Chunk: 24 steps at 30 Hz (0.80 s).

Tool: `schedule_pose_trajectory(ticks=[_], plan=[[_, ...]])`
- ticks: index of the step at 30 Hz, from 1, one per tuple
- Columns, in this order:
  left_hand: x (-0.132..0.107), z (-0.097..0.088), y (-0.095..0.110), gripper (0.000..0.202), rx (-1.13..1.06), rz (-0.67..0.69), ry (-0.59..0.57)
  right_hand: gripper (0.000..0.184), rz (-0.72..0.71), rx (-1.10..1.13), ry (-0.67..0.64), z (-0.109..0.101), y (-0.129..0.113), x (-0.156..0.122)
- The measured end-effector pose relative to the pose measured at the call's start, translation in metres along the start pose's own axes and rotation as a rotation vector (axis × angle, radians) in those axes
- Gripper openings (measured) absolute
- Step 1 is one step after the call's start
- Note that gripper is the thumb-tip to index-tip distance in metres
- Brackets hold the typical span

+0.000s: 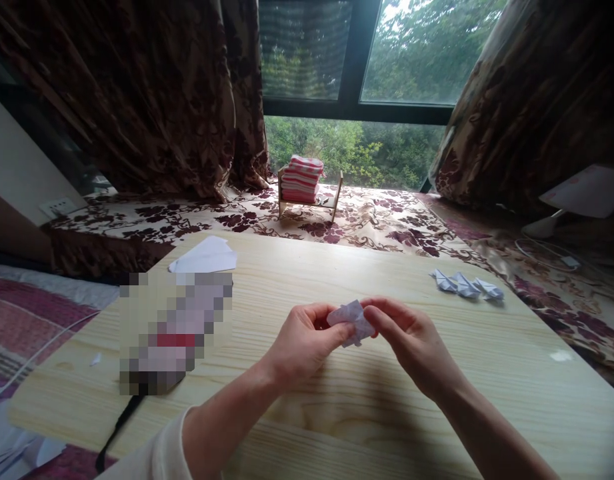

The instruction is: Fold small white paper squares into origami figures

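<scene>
A small piece of folded white paper (351, 319) is held up above the wooden table (287, 427), between my two hands. My left hand (307, 340) pinches its left side, thumb lying across the front. On the right edge, my right hand (407, 340) grips the same paper with thumb and fingers closed. Some fingertips are hidden behind the paper. Several small folded paper shapes (467, 285) sit in a row at the table's far right. White paper sheets (207, 255) lie near the far left edge.
A pixelated object (177, 340) with a black strap (119, 423) lies at the table's left. A paper scrap (95, 359) is beside it. Beyond the table, striped folded cloths (301, 180) rest on a small stand on the window ledge. A lamp (581, 193) stands at the right.
</scene>
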<state>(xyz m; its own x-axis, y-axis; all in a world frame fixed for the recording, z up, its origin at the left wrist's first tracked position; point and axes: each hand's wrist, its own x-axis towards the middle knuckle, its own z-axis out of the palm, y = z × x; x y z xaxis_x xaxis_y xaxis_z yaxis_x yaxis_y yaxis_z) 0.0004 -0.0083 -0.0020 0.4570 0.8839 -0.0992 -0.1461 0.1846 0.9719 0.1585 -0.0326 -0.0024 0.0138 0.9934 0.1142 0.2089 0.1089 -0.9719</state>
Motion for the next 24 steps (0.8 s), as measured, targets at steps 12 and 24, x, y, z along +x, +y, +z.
schedule_pose_trajectory(ticks=[12, 24], plan=[[-0.0019, -0.0033, 0.0030, 0.044, -0.103, -0.084, 0.030, 0.021, -0.687, -0.437, 0.220, -0.0015, 0.0078, -0.0016], [0.0030, -0.0052, -0.0032, 0.024, -0.354, -0.215, 0.129, 0.024, -0.863, -0.738, 0.116, 0.0045, 0.0066, -0.0051]])
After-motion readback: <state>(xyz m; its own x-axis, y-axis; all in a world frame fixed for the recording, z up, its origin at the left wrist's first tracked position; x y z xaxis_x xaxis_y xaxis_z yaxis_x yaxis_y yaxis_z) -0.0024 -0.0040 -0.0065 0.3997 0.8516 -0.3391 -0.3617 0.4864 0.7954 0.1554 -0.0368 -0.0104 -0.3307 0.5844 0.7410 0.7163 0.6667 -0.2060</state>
